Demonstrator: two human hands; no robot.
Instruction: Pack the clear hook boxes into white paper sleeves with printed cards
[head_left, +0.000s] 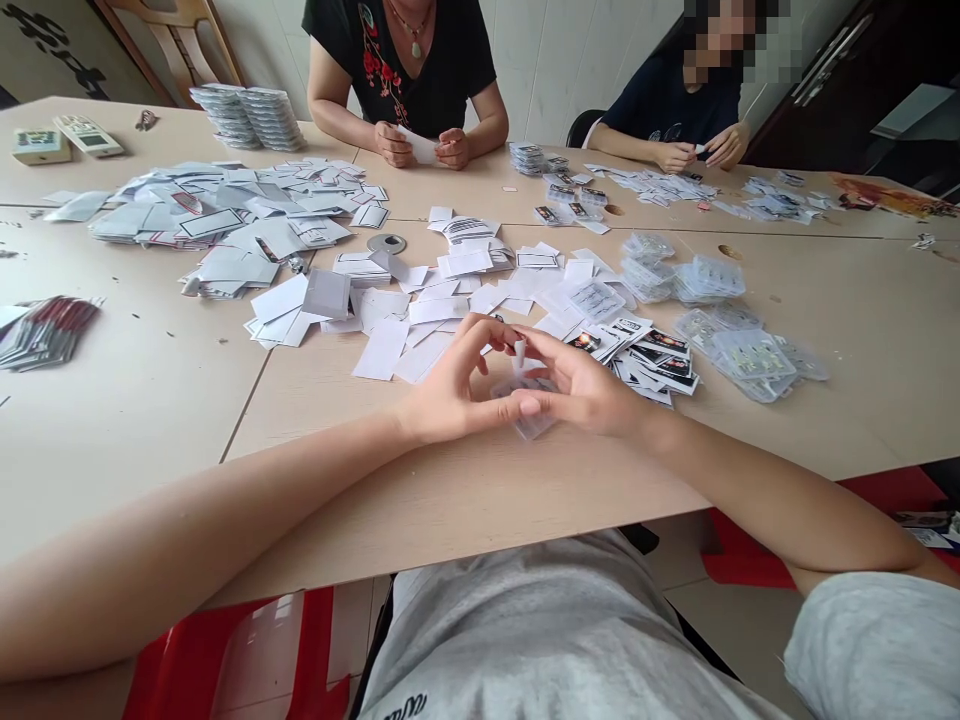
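On the far left of the table (135,400) lies a fanned stack of red-edged cards (45,330), well apart from the hands. The left forearm comes in low from the lower left corner, lying along the table edge and angled up towards the middle. The left hand (450,385) is bent at the wrist, its fingers arched over and the thumb stretched right, pinched together on a small clear plastic packet (529,400). The packet sits between both hands just above the tabletop, near the front edge, with a white paper slip (519,355) standing upright from it. The right hand (585,385) meets the left from the opposite side, fingers curled inward and closed on the same packet; its forearm runs down to the lower right, elbow bent near a grey sleeve.

Just beyond the hands spreads a heap of white paper cards (420,310). To the right of it lie dark printed cards (660,360), then a pile of clear blister trays (750,355). Across the table, two other people each hold something small in both hands.
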